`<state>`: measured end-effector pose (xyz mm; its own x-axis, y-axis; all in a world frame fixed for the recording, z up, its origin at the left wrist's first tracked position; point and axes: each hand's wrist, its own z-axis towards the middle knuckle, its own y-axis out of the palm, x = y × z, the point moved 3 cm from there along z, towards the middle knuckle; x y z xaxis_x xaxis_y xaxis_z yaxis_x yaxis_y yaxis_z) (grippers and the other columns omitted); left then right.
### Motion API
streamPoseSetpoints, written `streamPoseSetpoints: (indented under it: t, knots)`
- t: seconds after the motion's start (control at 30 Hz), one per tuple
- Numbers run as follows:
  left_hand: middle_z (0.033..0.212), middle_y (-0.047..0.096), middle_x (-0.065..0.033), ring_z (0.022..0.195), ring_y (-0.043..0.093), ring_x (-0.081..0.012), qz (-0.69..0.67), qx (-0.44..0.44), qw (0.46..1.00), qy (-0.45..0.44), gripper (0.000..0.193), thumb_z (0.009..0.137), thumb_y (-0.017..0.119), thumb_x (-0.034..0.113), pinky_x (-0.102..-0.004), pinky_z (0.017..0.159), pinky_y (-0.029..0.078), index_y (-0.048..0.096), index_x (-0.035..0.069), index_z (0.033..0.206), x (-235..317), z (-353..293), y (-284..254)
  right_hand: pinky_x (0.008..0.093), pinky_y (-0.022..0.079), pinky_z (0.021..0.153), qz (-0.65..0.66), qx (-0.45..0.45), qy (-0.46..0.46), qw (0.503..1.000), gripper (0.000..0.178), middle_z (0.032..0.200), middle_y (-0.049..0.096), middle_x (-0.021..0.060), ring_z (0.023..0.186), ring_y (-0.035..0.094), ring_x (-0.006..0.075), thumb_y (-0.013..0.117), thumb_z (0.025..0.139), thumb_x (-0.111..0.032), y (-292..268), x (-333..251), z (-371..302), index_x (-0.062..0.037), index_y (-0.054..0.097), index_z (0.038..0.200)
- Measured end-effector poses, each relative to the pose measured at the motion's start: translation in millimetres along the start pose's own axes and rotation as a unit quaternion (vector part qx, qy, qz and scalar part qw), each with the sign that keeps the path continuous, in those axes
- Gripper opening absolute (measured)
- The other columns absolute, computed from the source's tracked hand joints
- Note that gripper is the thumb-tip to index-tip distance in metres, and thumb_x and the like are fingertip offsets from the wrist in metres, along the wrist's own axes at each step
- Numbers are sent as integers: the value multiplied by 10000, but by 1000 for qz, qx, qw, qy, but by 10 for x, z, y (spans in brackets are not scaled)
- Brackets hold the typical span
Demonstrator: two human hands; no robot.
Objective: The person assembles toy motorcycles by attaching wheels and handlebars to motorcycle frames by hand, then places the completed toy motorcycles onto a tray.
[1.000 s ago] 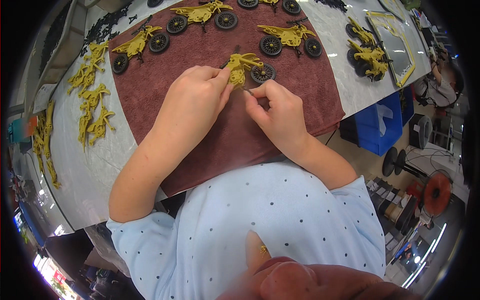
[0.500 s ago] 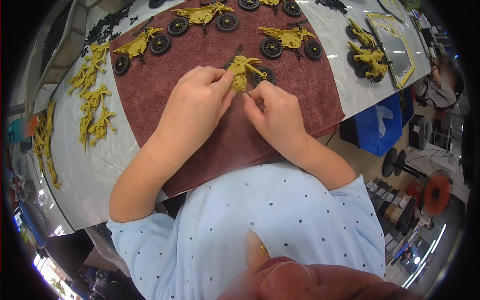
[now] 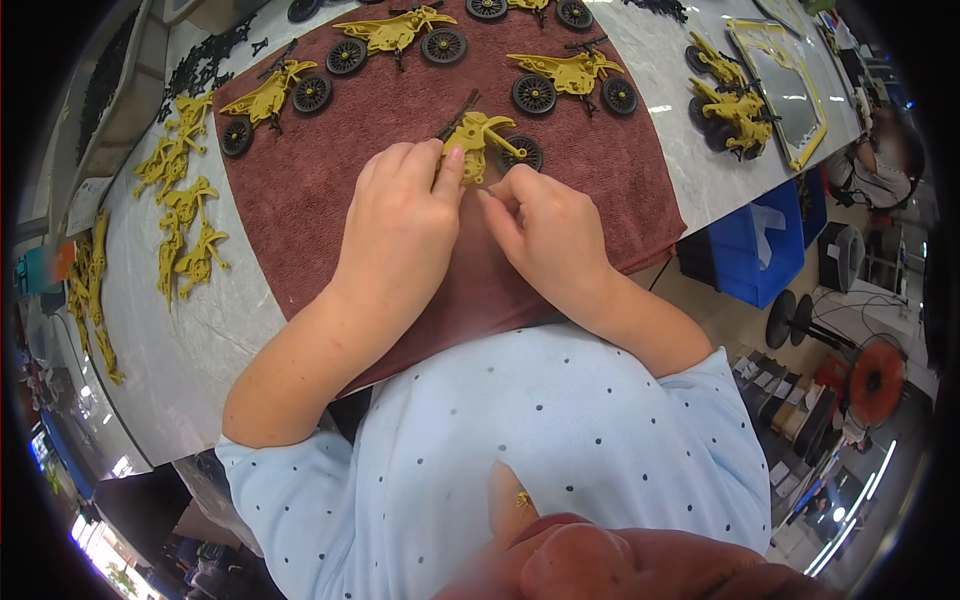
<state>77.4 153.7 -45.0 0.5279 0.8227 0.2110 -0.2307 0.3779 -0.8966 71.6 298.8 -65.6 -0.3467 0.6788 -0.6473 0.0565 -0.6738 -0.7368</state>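
Observation:
A yellow toy motorcycle body point(image 3: 476, 140) with one black wheel point(image 3: 523, 152) lies on a dark red cloth point(image 3: 320, 200). My left hand point(image 3: 400, 225) grips the near end of the yellow body with its fingertips. My right hand point(image 3: 545, 230) pinches the body from the right, just below the black wheel. What sits under the fingers is hidden.
Three finished yellow motorcycles point(image 3: 575, 75) with black wheels stand farther back on the cloth. Loose yellow frame parts point(image 3: 185, 215) lie on the white table at left, more yellow bikes point(image 3: 725, 100) and a yellow frame at right. Blue bins point(image 3: 765, 245) stand on the floor.
Both hands stayed on the yellow body; the fingers shifted slightly around it and the piece turned a little on the cloth.

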Motion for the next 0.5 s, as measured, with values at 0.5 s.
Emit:
streamPoseSetpoints:
  t: [0.5]
  knots:
    - [1029, 628, -120, 948, 610, -292, -41, 40, 998, -15, 336, 728, 722, 30, -378, 839, 484, 660, -2, 1056, 0, -3, 0, 410, 490, 783, -33, -45, -50, 997, 298, 870, 648, 178, 852, 619, 342, 681, 820, -263, -323, 160, 585, 14, 660, 928]
